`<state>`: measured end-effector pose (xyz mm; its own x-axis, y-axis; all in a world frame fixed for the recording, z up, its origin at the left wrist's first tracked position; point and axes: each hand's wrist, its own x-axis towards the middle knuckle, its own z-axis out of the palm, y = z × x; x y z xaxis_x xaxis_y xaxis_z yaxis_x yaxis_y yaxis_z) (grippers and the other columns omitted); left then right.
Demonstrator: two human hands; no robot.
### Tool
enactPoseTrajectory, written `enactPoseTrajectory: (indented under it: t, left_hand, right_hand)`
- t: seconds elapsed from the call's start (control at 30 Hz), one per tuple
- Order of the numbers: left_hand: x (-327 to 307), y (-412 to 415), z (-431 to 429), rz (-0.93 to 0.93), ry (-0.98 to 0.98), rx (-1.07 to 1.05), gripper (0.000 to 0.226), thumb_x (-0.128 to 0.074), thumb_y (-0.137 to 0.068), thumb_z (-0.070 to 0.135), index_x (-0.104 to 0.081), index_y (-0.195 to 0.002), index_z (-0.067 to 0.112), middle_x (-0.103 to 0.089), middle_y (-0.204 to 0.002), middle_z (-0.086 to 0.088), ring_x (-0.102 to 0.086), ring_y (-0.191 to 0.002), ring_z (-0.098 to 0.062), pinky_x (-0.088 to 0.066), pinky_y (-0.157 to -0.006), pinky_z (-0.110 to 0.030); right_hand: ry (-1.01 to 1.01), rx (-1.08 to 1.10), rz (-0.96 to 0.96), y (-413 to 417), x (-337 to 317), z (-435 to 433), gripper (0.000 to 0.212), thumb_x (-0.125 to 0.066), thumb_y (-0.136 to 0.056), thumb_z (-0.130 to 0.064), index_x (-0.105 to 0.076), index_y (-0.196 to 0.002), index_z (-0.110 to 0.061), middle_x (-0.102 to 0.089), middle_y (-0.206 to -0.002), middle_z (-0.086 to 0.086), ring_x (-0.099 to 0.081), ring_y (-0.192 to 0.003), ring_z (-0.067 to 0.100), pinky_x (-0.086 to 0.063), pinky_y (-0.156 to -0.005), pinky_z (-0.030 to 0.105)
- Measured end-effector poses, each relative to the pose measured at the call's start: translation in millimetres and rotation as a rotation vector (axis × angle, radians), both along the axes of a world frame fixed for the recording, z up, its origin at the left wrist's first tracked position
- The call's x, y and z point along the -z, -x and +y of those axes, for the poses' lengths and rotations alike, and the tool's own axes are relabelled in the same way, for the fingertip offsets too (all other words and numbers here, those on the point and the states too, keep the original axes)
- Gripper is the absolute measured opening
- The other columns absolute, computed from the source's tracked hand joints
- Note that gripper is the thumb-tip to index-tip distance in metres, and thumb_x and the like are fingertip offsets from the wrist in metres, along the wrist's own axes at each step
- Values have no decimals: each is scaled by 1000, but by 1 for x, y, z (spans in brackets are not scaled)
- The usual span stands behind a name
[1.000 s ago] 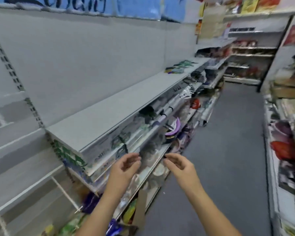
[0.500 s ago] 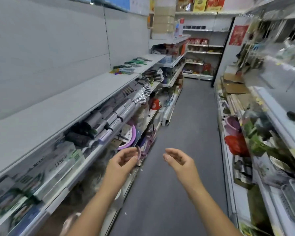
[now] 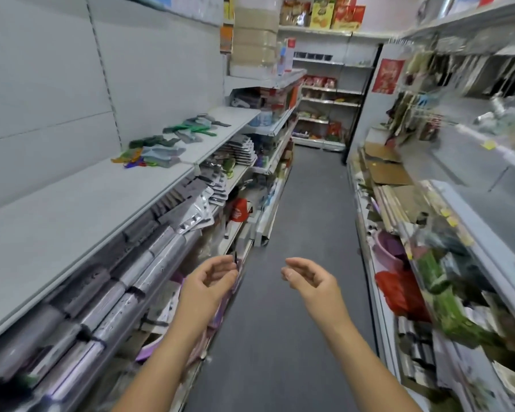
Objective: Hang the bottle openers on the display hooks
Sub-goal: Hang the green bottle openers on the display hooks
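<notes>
Flat packs, green, grey and orange, that look like the bottle openers [image 3: 152, 153] lie in a heap on the grey upper shelf [image 3: 72, 209] at the left. A second heap [image 3: 195, 128] lies farther along it. My left hand [image 3: 210, 282] and my right hand [image 3: 311, 278] hang in mid-air over the aisle, palms facing each other and fingers loosely curled. Neither holds anything, and both are well short of the packs. Blurred wire hooks [image 3: 422, 114] carrying hung goods stick out from the right-hand shelving.
A narrow grey-floored aisle [image 3: 304, 233] runs ahead to end shelves of red and yellow packets. Foil rolls [image 3: 149, 263] and packets fill the left lower shelves. Flattened cardboard [image 3: 384, 168], a pink basin and red bags crowd the right side.
The view has swung right, from the left shelf wall to straight down the aisle. Both hands stay raised in front, empty, and have drifted a little apart.
</notes>
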<state>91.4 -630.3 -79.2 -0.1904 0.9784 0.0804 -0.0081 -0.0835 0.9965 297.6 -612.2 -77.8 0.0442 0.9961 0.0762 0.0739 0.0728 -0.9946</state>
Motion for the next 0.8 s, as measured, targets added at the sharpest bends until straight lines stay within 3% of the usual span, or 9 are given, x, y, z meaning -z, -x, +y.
enactPoseTrajectory:
  t: [0.1, 0.3, 0.4, 0.57, 0.7, 0.8]
  left_hand:
    - [10, -6, 81, 7, 20, -32, 25, -70, -88, 2, -71, -111, 12, -76, -102, -4, -71, -95, -13, -53, -78, -12]
    - [3, -27, 237, 31, 47, -136, 23, -71, -88, 6, -72, -109, 16, -77, -99, 1, -71, -94, -9, -55, -78, -20]
    - [-14, -21, 302, 53, 38, -217, 24, -72, -88, 7, -73, -110, 17, -77, -101, 2, -71, -94, -5, -55, -81, -16]
    - [-37, 13, 395, 71, 20, -350, 22, -72, -89, 14, -73, -109, 22, -77, -102, 8, -70, -95, -1, -55, -78, -13]
    - [-45, 42, 471, 67, -12, -488, 19, -72, -89, 18, -74, -107, 23, -77, -98, 9, -70, -89, 0, -53, -70, -10]
    - [-49, 68, 525, 86, -30, -525, 22, -72, -89, 16, -73, -111, 19, -76, -101, 7, -69, -88, 4, -50, -71, -5]
  right_hand:
    - [5, -35, 3, -9, 10, 88, 16, -70, -90, -12, -73, -103, -22, -76, -102, 1, -71, -102, 18, -55, -88, 26]
    - [21, -175, 24, -25, 7, 269, 20, -71, -91, -18, -71, -109, -25, -75, -107, -2, -69, -102, 11, -54, -83, 17]
    - [34, -262, 14, -18, -6, 351, 21, -72, -90, -22, -72, -111, -26, -74, -107, -2, -69, -102, 12, -54, -79, 16]
    - [17, -398, -19, 24, -22, 470, 19, -72, -90, -30, -72, -110, -32, -75, -103, -8, -70, -100, 10, -55, -88, 27]
    - [-12, -496, -34, 72, -27, 556, 19, -70, -91, -29, -71, -110, -30, -75, -103, -8, -70, -98, 6, -55, -79, 18]
    - [-29, -544, -56, 105, -33, 618, 20, -69, -92, -29, -71, -112, -30, -75, -104, -10, -69, -97, 3, -56, -83, 19]
